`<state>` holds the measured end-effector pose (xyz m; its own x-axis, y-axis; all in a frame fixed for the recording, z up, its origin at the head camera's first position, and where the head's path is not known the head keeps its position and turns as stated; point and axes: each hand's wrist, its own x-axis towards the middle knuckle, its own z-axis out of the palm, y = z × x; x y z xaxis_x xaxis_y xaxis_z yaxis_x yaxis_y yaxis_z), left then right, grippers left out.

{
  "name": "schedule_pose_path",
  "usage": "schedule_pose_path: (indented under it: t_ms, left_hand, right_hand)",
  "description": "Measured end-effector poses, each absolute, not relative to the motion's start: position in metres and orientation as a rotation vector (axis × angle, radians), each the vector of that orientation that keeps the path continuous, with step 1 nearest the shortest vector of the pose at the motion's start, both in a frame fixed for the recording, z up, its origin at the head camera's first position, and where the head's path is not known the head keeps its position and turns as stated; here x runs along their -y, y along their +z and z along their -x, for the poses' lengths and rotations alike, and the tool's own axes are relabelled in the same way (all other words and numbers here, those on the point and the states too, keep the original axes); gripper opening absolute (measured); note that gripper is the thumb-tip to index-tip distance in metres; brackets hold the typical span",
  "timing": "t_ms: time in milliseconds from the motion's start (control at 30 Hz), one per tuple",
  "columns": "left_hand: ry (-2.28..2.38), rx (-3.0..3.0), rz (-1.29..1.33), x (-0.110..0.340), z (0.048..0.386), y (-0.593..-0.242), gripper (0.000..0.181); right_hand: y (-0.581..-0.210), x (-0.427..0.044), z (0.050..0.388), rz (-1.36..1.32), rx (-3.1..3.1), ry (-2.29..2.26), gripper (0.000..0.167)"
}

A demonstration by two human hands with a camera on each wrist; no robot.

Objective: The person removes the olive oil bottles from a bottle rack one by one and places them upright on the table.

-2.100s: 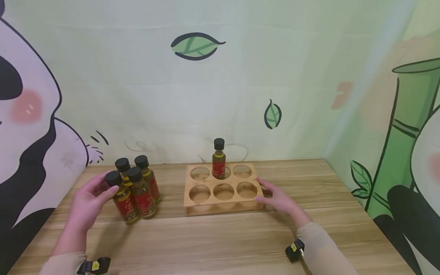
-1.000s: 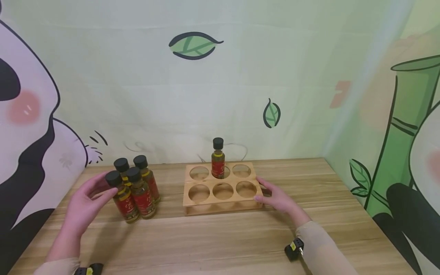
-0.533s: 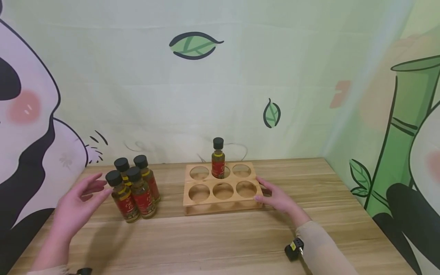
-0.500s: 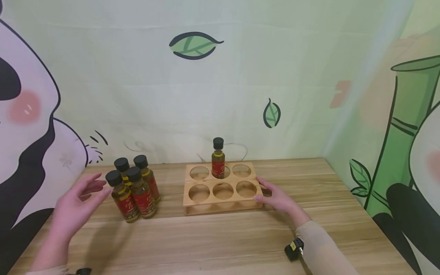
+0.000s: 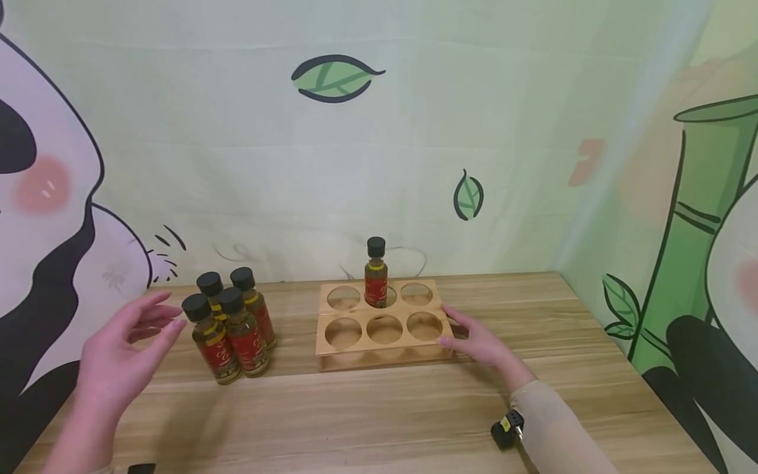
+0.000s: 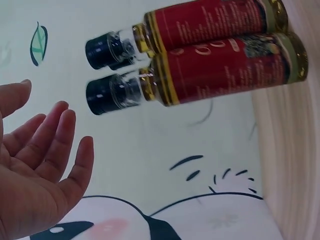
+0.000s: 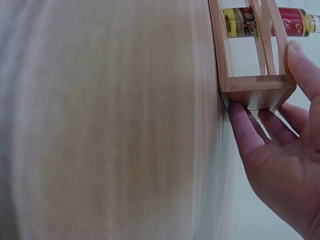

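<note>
Several small black-capped oil bottles with red labels (image 5: 214,353) stand upright in a tight cluster at the table's left. Just left of them hovers my left hand (image 5: 118,355), fingers relaxed, thumb apart from the nearest bottle; the left wrist view shows a gap between that hand and the caps. A wooden six-hole rack (image 5: 364,313) sits at mid-table. One matching bottle (image 5: 376,288) stands in its back middle hole. My right hand (image 5: 481,343) grips the rack's right end. In the right wrist view, its thumb lies on the top edge and its fingers touch the end panel.
The wood-grain table (image 5: 331,421) ends at a cloth backdrop (image 5: 408,131) printed with a panda, leaves and bamboo. A stretch of tabletop lies between the bottle cluster and the rack. Black wrist cameras (image 5: 507,429) sit on the sleeves.
My left hand has drawn away leftward from the front left bottle, which it was touching or close against. The bottles stay put. The right hand remains on the rack.
</note>
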<state>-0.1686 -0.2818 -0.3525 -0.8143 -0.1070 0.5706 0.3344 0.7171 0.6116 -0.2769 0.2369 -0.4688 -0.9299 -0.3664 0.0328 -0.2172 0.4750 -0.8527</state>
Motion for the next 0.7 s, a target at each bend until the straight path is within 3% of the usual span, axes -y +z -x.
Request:
schedule_pose_path:
  t_ms: [700]
  left_hand:
    - [-0.952, 2.243, 0.499, 0.218, 0.178, -0.348, 0.051]
  right_hand:
    - [-0.467, -0.235, 0.276, 0.495, -2.577, -1.424, 0.081]
